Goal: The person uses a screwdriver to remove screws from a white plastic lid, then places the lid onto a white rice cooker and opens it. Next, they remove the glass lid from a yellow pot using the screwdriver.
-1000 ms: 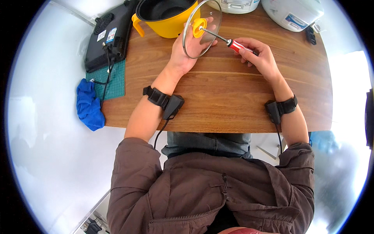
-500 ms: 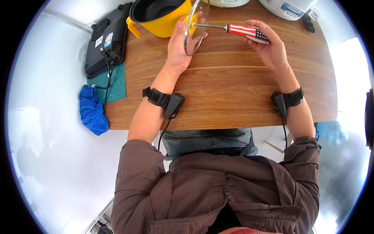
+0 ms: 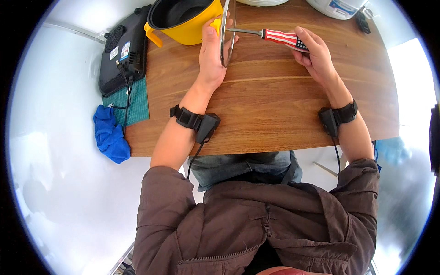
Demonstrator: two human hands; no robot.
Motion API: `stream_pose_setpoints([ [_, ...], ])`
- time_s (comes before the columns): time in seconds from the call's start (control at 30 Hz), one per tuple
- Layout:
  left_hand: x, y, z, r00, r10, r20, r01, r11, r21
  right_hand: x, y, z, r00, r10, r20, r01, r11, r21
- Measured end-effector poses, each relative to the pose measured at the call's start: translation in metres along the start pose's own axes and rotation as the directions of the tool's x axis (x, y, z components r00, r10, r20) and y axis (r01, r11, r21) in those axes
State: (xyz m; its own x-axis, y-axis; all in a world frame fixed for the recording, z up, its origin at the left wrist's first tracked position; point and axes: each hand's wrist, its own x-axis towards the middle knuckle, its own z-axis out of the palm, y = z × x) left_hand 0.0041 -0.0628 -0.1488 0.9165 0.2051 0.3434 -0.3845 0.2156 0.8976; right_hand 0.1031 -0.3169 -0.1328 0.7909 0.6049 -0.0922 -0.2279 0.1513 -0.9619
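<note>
A glass lid point(image 3: 222, 46) with a metal rim stands on edge in my left hand point(image 3: 211, 59), its yellow knob point(image 3: 216, 24) turned to the left. The fingers are wrapped round the knob side, some seen through the glass. My right hand point(image 3: 319, 59) is closed on the handle end of a screwdriver point(image 3: 280, 37) with a red-and-white striped, star-patterned grip. Its shaft points left, with the tip at the middle of the lid. Just behind my left hand sits a yellow pot point(image 3: 189, 32) with a black inside and a side handle.
On the left of the wooden table point(image 3: 275, 105) a black appliance point(image 3: 110, 75) with a fan grille and cable leans by a green cutting mat point(image 3: 140, 103). A blue cloth point(image 3: 111, 135) hangs at the corner. White containers point(image 3: 330, 7) and a black object point(image 3: 362, 24) stand at the back.
The lid has turned more edge-on to view and shifted slightly left. My right hand and the screwdriver have moved a little left, the fingers closing further round the grip.
</note>
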Motion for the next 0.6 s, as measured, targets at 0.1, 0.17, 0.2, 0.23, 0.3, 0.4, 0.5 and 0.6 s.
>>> stream_pose_setpoints([
  [0.1, 0.001, 0.0, 0.0, 1.0, -0.003, -0.016, 0.003, 0.999, -0.034, 0.005, 0.002, 0.002, 0.993, -0.117, -0.035, 0.116, 0.992, -0.041],
  [0.17, 0.0, -0.001, -0.001, 0.999, -0.018, -0.028, 0.016, 0.997, -0.079, 0.004, 0.005, 0.011, 0.966, -0.242, -0.093, 0.229, 0.964, -0.135],
  [0.2, 0.0, -0.002, -0.002, 0.999, -0.03, -0.031, 0.027, 0.994, -0.103, 0.005, 0.008, 0.015, 0.941, -0.326, -0.095, 0.303, 0.932, -0.196],
  [0.23, 0.002, -0.002, -0.002, 0.999, -0.039, -0.033, 0.034, 0.991, -0.127, 0.006, 0.01, 0.017, 0.908, -0.41, -0.09, 0.376, 0.89, -0.257],
  [0.3, 0.002, -0.001, -0.001, 0.997, -0.057, -0.047, 0.048, 0.983, -0.178, 0.004, 0.007, 0.021, 0.9, -0.433, -0.043, 0.404, 0.869, -0.286],
  [0.4, 0.002, -0.001, -0.004, 0.996, -0.067, -0.055, 0.053, 0.974, -0.221, -0.009, -0.016, 0.019, 0.98, -0.185, 0.073, 0.196, 0.959, -0.205],
  [0.5, 0.002, -0.003, -0.005, 0.997, -0.066, -0.051, 0.052, 0.972, -0.231, -0.004, -0.011, 0.002, 0.995, -0.096, 0.039, 0.103, 0.951, -0.29],
  [0.6, 0.001, -0.001, -0.005, 0.996, -0.065, -0.057, 0.052, 0.976, -0.21, -0.001, -0.004, 0.008, 0.968, -0.242, 0.066, 0.25, 0.905, -0.344],
])
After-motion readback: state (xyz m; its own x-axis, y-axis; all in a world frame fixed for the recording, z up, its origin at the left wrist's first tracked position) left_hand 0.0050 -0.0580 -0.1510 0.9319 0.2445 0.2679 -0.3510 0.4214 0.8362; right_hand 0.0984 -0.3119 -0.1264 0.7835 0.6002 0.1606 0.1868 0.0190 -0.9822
